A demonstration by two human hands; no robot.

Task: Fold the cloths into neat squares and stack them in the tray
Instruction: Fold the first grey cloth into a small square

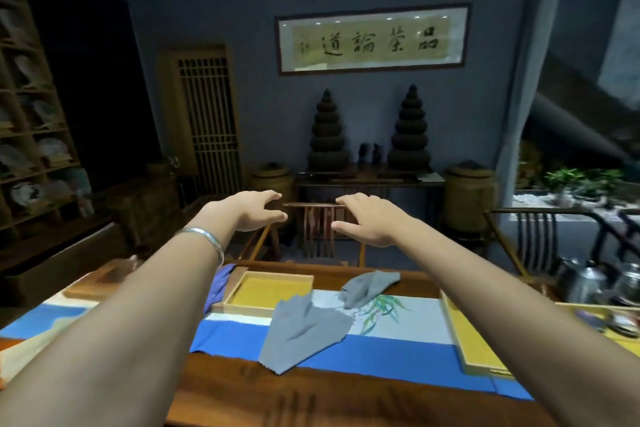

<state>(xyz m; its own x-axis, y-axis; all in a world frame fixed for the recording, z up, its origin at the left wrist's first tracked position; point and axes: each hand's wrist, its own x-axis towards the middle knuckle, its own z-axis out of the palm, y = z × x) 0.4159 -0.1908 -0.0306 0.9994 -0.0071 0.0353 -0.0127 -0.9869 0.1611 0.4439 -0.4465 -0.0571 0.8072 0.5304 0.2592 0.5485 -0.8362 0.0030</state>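
**Both hands raised, cloths unfolded on the bench**

Left hand (254,211) and right hand (369,220) stretched forward above the bench (346,402), palms down, fingers loosely extended, each grip open and holding nothing. Silver bangle (204,239) on the left wrist.

Larger grey cloth (304,331) spread rumpled and unfolded on the blue-and-white runner (398,355), its near corner hanging over onto bare wood. Smaller grey cloth (367,286) bunched farther back, beside the runner's painted bamboo sprig (379,312). Yellow-lined wooden tray (266,293) just left of both cloths, nothing inside. Purple-blue cloth (216,288) draped at the tray's left side, partly hidden by the left forearm. Second yellow tray (471,340) at right, partly behind the right arm. Metal kettles (599,279) at the far right.
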